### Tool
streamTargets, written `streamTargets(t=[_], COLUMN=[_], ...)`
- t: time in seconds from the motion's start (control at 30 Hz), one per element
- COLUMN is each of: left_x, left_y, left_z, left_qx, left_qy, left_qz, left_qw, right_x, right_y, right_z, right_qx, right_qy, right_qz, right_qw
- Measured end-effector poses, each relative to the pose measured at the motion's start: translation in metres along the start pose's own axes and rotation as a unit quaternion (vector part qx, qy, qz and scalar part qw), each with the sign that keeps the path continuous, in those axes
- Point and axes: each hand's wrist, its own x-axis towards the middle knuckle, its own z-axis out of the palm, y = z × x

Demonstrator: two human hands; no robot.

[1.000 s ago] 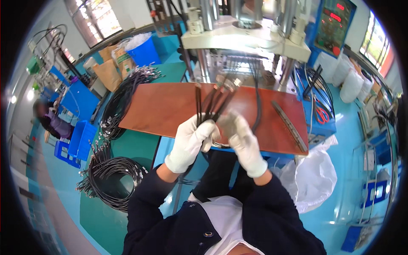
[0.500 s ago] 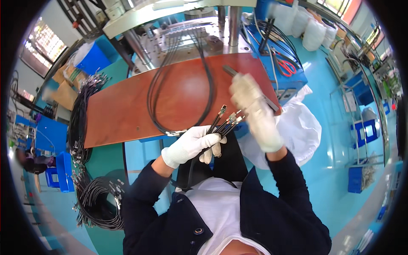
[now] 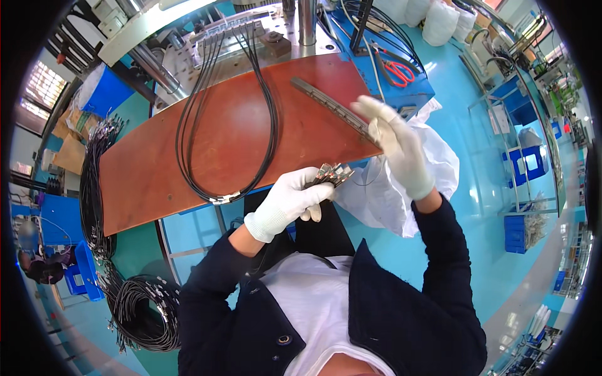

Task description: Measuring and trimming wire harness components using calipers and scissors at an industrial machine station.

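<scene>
Left hand [image 3: 295,200], white glove, is closed around a small bunch of metal cable ends [image 3: 329,175], pinching them just off the near edge of the reddish-brown surface [image 3: 150,182]. Honestly that grip looks like the weak spot: the tips fan out past the fingers, so one could slip loose and drop to the blue floor. Black cable loops [image 3: 226,125] lie across the surface to the left and far side, running up to the machine; a snag on the near end of a loop would probably drag them off the edge. Further right, the right hand [image 3: 395,144] is open and holding nothing, fingers spread, hovering by the long dark metal bar [image 3: 332,108]. A careless swipe there could knock the bar off the right edge.
</scene>
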Motion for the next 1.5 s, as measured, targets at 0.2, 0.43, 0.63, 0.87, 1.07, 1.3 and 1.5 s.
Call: streamTargets(t=[0.2, 0.43, 0.63, 0.87, 1.07, 1.3, 1.5], left_x=[0.005, 0.009, 0.019, 0.029, 0.036, 0.034, 0.034], left_y=[-0.008, -0.011, -0.018, -0.028, -0.038, -0.036, -0.045], left_z=[0.006, 0.005, 0.013, 0.024, 0.036, 0.035, 0.031], left_qx=[-0.058, -0.102, -0.081, -0.1, -0.107, -0.113, -0.101], left_qy=[0.037, 0.02, 0.011, 0.081, 0.097, 0.092, 0.035], left_qz=[-0.003, -0.051, -0.048, -0.039, -0.031, -0.015, -0.005], left_qw=[0.998, 0.993, 0.996, 0.991, 0.989, 0.989, 0.994], right_x=[-0.014, -0.055, -0.063, -0.072, -0.083, -0.088, -0.086], right_y=[0.04, 0.02, 0.011, 0.003, 0.001, 0.005, 0.001], right_z=[-0.007, 0.011, 0.019, 0.029, 0.033, 0.042, 0.035], right_qx=[-0.392, -0.254, 0.195, 0.259, 0.268, 0.235, 0.221], right_qy=[0.06, 0.066, -0.054, 0.016, 0.026, 0.012, 0.015], right_qz=[-0.061, -0.016, 0.274, 0.288, 0.282, 0.246, 0.28], right_qw=[0.916, 0.965, 0.94, 0.922, 0.921, 0.94, 0.934])
